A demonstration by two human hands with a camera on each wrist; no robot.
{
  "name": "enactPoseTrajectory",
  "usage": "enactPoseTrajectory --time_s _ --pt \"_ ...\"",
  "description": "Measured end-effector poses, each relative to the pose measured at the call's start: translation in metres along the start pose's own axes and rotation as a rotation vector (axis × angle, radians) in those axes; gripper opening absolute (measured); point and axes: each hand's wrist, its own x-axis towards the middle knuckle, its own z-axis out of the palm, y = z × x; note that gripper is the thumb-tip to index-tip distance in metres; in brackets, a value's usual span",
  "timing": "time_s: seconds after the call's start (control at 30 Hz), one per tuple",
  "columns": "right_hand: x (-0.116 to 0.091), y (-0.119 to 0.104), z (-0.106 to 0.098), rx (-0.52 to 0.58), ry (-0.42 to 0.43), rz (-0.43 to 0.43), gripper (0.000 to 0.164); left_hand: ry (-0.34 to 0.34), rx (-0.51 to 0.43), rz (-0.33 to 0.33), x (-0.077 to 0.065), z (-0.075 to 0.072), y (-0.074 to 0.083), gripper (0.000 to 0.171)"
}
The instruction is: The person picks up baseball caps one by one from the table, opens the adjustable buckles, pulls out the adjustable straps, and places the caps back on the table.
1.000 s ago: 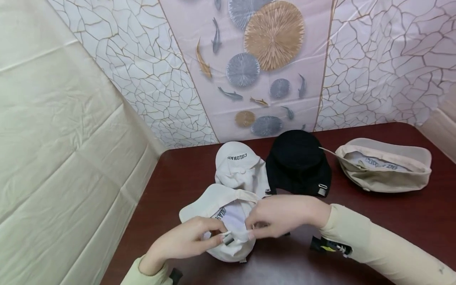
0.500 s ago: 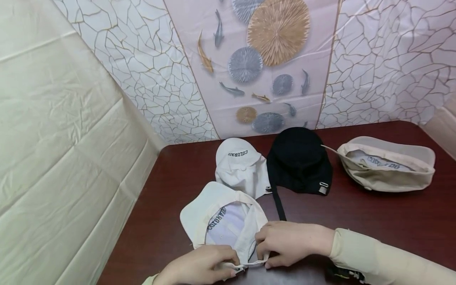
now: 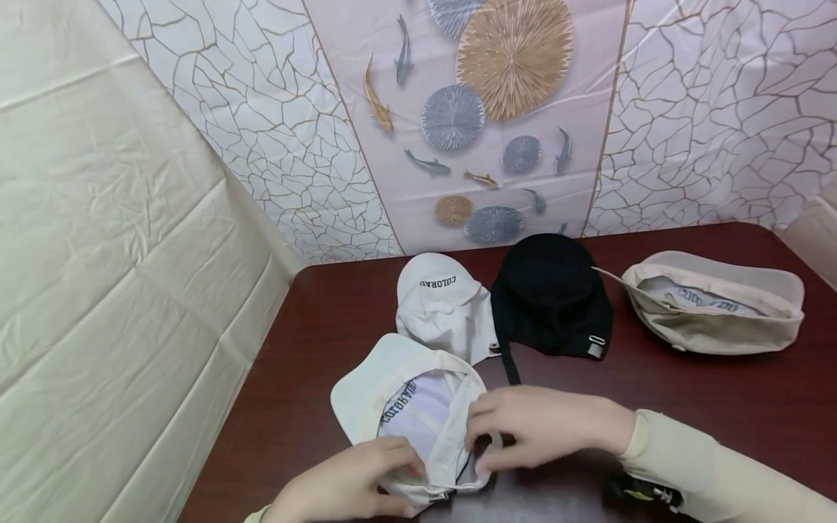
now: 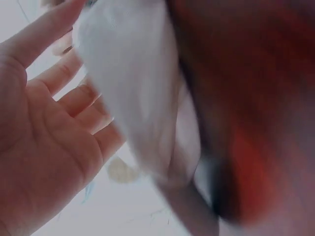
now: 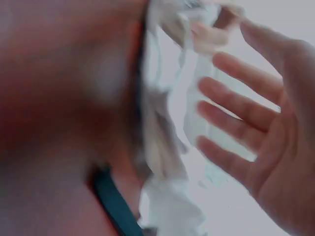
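A white baseball cap (image 3: 368, 392) lies crown down on the table, its brim to the far left and its lettered inside showing. My left hand (image 3: 349, 479) is at the cap's near left edge, by the small metal buckle (image 3: 439, 497) of the back strap. Its fingers look relaxed and extended beside the fabric (image 4: 133, 83) in the left wrist view. At the cap's right edge is my right hand (image 3: 539, 428), thumb and fingers apart around the rim in the head view. The right wrist view shows its fingers (image 5: 236, 93) spread and nearly straight.
Behind the cap lies another white cap (image 3: 438, 298) lettered on the front. Right of it sits a black bucket hat (image 3: 546, 290) with a hanging strap (image 3: 511, 367). A beige cap (image 3: 719, 323) rests upside down at the far right of the dark red table (image 3: 314, 319).
The white cap has come down toward the table's near side and its opening spread wider. Both hands pinched its back edge earlier; their fingers have since loosened from it.
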Motion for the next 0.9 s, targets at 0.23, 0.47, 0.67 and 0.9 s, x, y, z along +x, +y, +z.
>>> enactPoseTrajectory --time_s 0.23,0.47,0.67,0.9 --pt "-0.002 0.022 -0.005 -0.236 0.13 0.072 0.05 0.106 0.163 -0.007 -0.013 -0.007 -0.008 0.056" --pt "-0.006 0.029 0.024 -0.298 -0.026 0.115 0.039 -0.033 0.242 -0.045 -0.016 0.008 -0.019 0.059" --pt "-0.005 0.031 0.027 -0.298 -0.015 0.133 0.035 -0.012 0.316 -0.008 -0.014 0.011 -0.02 0.05" --pt "0.006 0.031 0.005 -0.295 0.085 0.089 0.016 0.139 0.344 0.109 -0.011 -0.001 -0.019 0.036"
